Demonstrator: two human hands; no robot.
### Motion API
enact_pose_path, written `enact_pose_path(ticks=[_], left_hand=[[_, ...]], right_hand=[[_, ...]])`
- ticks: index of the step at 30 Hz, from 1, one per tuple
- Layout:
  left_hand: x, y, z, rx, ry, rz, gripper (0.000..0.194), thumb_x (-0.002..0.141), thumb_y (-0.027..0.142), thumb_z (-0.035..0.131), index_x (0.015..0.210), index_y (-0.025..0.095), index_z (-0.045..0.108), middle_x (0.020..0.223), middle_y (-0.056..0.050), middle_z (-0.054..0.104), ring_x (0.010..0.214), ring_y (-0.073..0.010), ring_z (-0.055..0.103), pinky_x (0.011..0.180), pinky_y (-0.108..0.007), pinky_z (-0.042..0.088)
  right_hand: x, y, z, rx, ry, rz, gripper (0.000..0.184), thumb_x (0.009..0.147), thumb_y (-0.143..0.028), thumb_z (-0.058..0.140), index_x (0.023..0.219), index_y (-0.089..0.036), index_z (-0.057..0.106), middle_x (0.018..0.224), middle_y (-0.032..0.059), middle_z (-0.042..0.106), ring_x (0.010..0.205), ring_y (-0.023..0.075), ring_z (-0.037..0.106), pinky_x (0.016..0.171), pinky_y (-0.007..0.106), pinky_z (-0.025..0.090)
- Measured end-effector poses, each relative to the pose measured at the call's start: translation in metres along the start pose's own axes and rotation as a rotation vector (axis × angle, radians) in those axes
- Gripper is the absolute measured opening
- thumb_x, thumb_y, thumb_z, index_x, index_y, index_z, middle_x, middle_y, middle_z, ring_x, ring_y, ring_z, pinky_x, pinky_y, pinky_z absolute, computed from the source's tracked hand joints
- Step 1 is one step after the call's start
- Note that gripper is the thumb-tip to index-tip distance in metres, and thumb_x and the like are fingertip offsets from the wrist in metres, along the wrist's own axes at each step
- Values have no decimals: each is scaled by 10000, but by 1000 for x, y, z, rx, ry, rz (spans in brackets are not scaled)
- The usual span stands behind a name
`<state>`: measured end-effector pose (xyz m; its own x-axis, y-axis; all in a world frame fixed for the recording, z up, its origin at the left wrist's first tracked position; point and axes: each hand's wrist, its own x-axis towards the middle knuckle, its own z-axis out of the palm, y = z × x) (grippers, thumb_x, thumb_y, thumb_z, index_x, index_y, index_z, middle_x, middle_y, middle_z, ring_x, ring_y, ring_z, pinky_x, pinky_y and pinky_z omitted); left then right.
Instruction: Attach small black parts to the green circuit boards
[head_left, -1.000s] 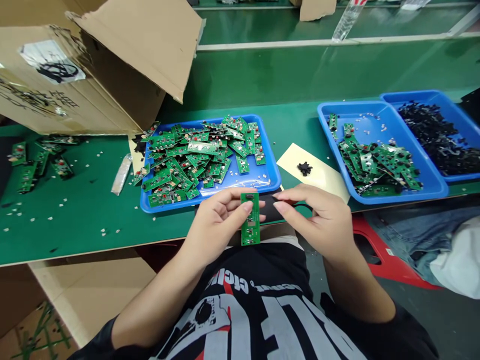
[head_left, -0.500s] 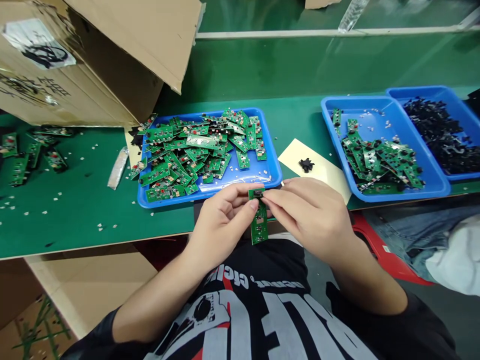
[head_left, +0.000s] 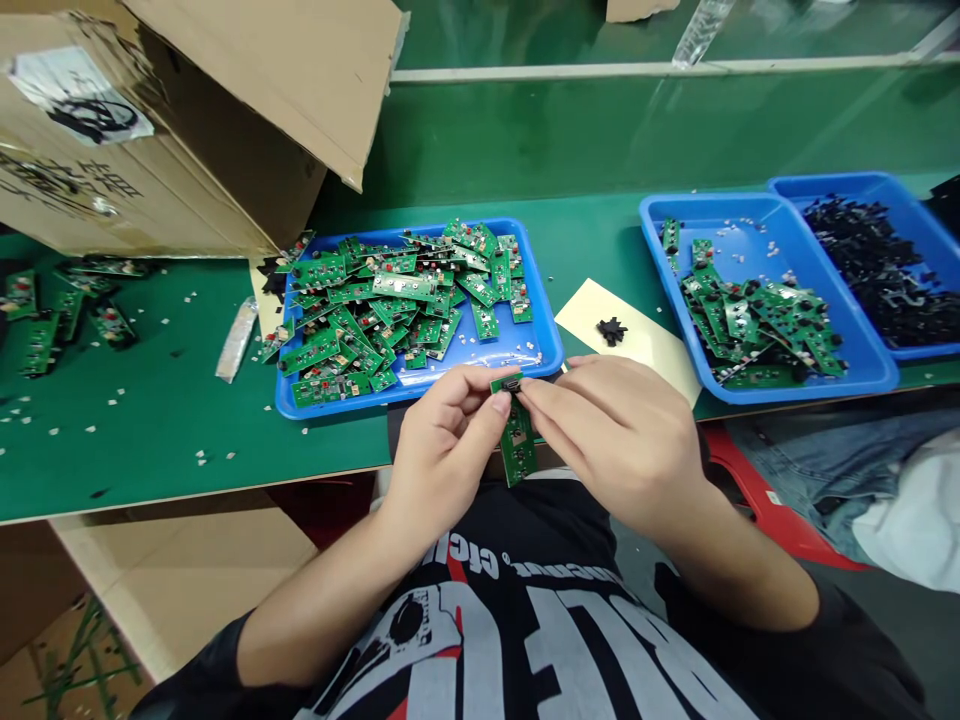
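A narrow green circuit board (head_left: 517, 447) hangs over the table's front edge, long side nearly upright and top leaning slightly left. My left hand (head_left: 450, 430) grips its upper left edge between thumb and fingers. Across the board's top end lies a small black part (head_left: 511, 385). The fingertips of my right hand (head_left: 619, 425) are pinched together at the right end of that part; exactly how they grip it is partly hidden. Just beyond my hands is a blue tray (head_left: 555, 350) heaped with circuit boards (head_left: 405, 287).
Right of my hands, a pale yellow card (head_left: 652, 350) carries a little pile of black pieces (head_left: 612, 331). Further right are a blue tray (head_left: 874, 382) of boards and another (head_left: 926, 352) of black parts. An open cardboard box (head_left: 187, 190) stands at the left, near loose boards (head_left: 41, 340).
The circuit board has tilted, its top end shifting slightly left in my fingers. Both hands keep their hold, with my right fingertips still at the black part.
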<state>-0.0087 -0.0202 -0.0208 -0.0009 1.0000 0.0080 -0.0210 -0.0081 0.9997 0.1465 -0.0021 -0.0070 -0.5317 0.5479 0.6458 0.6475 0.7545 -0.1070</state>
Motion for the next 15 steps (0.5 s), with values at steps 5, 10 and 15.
enact_pose_path(ticks=[5, 10, 15], left_hand=[[-1, -4, 2, -110, -6, -4, 141, 850, 311, 594, 876, 181, 640, 827, -33, 714, 695, -146, 677, 675, -272, 570], [-3, -5, 2, -174, -24, -44, 164, 878, 342, 564, 827, 190, 598, 755, -11, 693, 657, -135, 668, 666, -267, 560], [-1, -4, 0, -111, -22, -34, 221, 890, 364, 546, 771, 181, 581, 676, 15, 645, 554, -85, 592, 535, -187, 485]], right_hand=[[-1, -2, 0, 13, 17, 80, 179, 868, -74, 547, 926, -50, 714, 648, 79, 647, 612, 170, 557, 591, 310, 451], [2, -3, 1, 0, 24, 123, 177, 864, -78, 552, 902, -51, 722, 656, 89, 655, 609, 172, 578, 584, 312, 466], [1, -1, 1, 0, 40, 74, 155, 856, -84, 558, 900, -85, 707, 680, 59, 659, 637, 160, 584, 734, 338, 526]])
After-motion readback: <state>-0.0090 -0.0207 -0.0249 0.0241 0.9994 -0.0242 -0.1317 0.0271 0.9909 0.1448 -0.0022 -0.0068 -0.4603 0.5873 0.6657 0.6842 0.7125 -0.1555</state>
